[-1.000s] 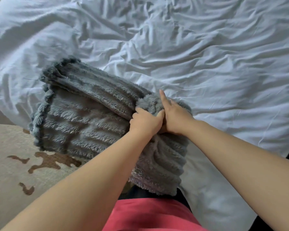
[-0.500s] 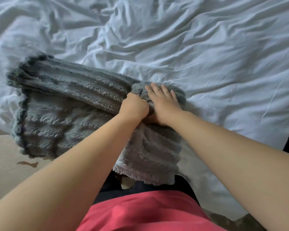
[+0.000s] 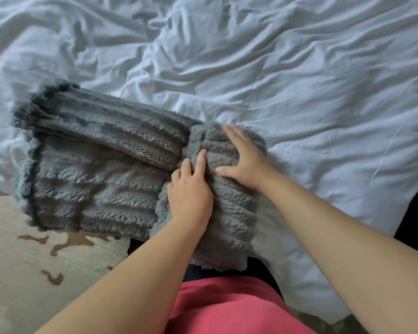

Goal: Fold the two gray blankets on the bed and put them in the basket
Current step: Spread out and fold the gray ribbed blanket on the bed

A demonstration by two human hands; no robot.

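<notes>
A fluffy ribbed gray blanket [image 3: 94, 169] lies partly folded at the near corner of the bed, its left part hanging over the bed's edge. My left hand [image 3: 191, 189] rests on the blanket's middle with the index finger stretched forward and the other fingers bent into the pile. My right hand [image 3: 244, 157] lies flat on the rolled right end, fingers spread and straight. Only one gray blanket shows. No basket is in view.
The bed is covered by a wrinkled white sheet [image 3: 287, 80] that stretches far and right. A beige rug with brown marks [image 3: 46, 261] covers the floor at lower left. My red top fills the bottom middle.
My left hand has opened from a fist and slid back toward me on the blanket. My right hand has spread flat over the rolled end.
</notes>
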